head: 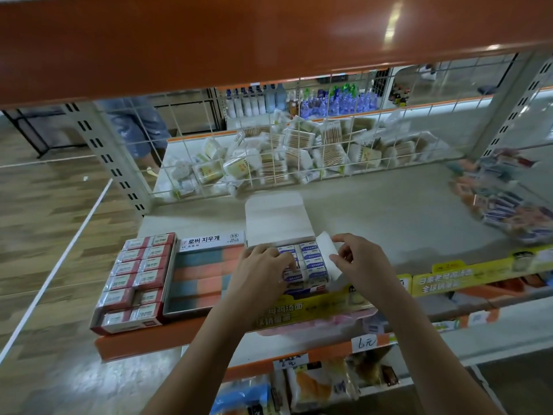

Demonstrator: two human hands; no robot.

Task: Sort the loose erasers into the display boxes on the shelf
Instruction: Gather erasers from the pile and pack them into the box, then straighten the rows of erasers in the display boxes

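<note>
Three display boxes stand along the shelf's front edge. The left box (131, 283) holds red-and-white erasers in two columns. The middle box (203, 274) holds blue and orange erasers. The right box (276, 218) has its white lid folded back and holds blue-and-white erasers (312, 262). My left hand (263, 271) rests on the erasers at that box's left side, fingertips pressing one in the row. My right hand (363, 262) pinches the box's white side flap (327, 247). A heap of loose erasers (505, 199) lies at the shelf's far right.
An orange shelf beam (269, 40) hangs close overhead. A wire grid (299, 151) backs the shelf, with packs of cotton swabs behind it. The grey shelf board (404, 211) stretches between the boxes and the loose heap. Yellow price strips (466, 274) line the front edge. A person stands beyond the grid, far left.
</note>
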